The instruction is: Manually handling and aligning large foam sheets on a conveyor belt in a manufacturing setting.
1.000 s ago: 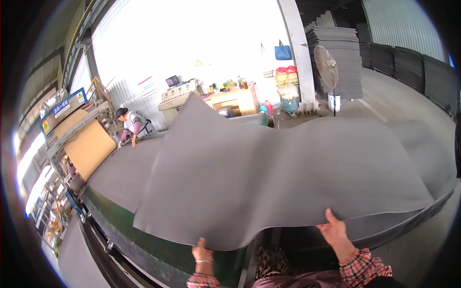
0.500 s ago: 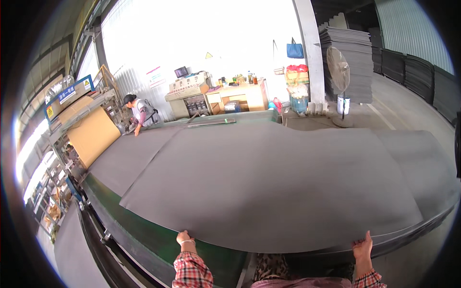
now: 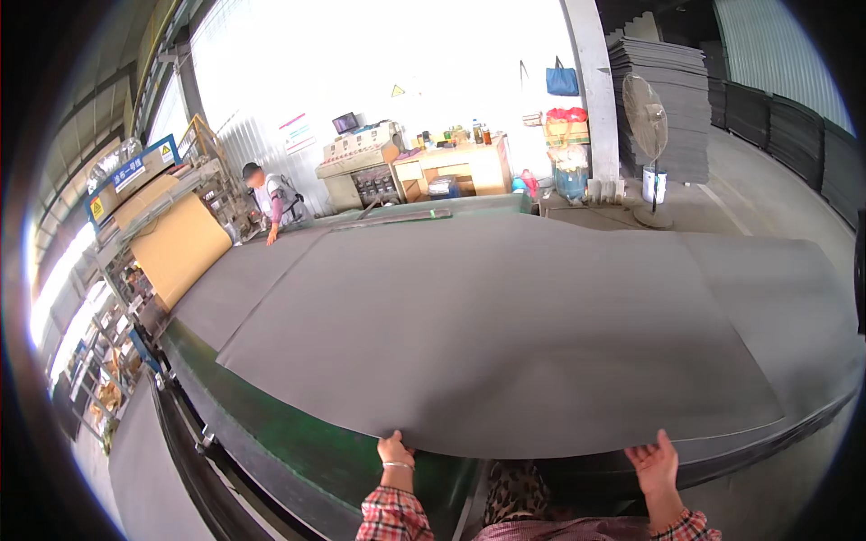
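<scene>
A large, thin grey foam-like sheet [image 3: 487,334] lies across the table in front of me, its near edge bowed over the front. My left hand [image 3: 395,448] is closed on that edge, left of middle. Farther right, my right hand [image 3: 654,464] is at the same edge with palm up and fingers apart, the fingertips touching or just under the sheet; the exact contact cannot be made out. More grey sheeting [image 3: 776,298] lies beneath it at the right, and another grey piece [image 3: 248,288] extends on the left toward a machine.
A green table surface [image 3: 271,424] shows at the near left. Beyond it, a co-worker [image 3: 275,198] stands by a machine with a tan panel [image 3: 180,243]. At the back are a control console [image 3: 361,162], a wooden desk [image 3: 460,171], a fan [image 3: 646,126] and stacked grey sheets [image 3: 663,99].
My hands have come closer together along the near edge, and the right hand's fingers have spread. The sheet has shifted slightly left and away. The co-worker has straightened up.
</scene>
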A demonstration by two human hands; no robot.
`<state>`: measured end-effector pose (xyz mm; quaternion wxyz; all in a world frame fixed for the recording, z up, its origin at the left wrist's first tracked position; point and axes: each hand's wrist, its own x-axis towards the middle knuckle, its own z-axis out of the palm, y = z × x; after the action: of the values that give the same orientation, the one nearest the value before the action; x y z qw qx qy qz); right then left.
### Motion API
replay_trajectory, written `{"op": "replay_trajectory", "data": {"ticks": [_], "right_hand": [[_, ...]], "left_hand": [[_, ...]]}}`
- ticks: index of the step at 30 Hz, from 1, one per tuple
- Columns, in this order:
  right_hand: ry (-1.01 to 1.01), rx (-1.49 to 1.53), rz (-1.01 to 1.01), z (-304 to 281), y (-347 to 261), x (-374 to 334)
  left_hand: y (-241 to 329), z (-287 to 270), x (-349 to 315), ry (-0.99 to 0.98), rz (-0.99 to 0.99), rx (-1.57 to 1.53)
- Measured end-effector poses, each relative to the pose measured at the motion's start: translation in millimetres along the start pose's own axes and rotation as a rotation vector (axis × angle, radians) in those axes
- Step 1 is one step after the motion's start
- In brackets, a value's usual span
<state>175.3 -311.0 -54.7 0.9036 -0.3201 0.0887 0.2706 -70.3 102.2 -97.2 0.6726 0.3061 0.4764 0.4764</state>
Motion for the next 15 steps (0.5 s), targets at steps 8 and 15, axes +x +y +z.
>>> {"op": "replay_trajectory", "data": {"ticks": [8, 15], "right_hand": [[-0.029, -0.243, 0.084, 19, 34, 4], [-0.059, -0.362, 0.333, 31, 69, 12]], "left_hand": [[35, -19, 98, 0.1, 0.108, -0.062], [-32, 14, -47, -0.084, 0.423, 0.166]]}}
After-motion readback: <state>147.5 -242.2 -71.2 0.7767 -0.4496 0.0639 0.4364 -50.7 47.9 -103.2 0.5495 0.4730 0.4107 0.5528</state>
